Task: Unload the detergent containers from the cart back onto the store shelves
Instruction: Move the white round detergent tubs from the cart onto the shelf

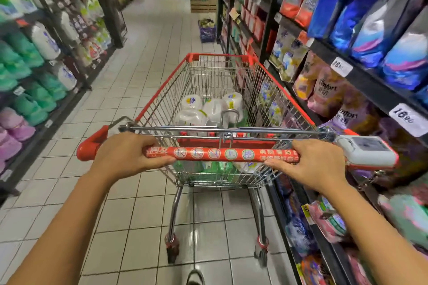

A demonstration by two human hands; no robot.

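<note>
The left hand point(129, 155) and right hand point(310, 164) grip the red handle point(222, 154) of the cart point(162, 104) — white detergent containers point(208, 109) lie inside; a purple basket point(207, 30) stands ahead beside the right shelves point(361, 76).

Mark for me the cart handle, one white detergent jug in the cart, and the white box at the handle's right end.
cart handle point(222, 154): head view, middle of the red bar.
white detergent jug point(191, 102): head view, its labelled top.
white box point(368, 151): head view, its top face.
</note>
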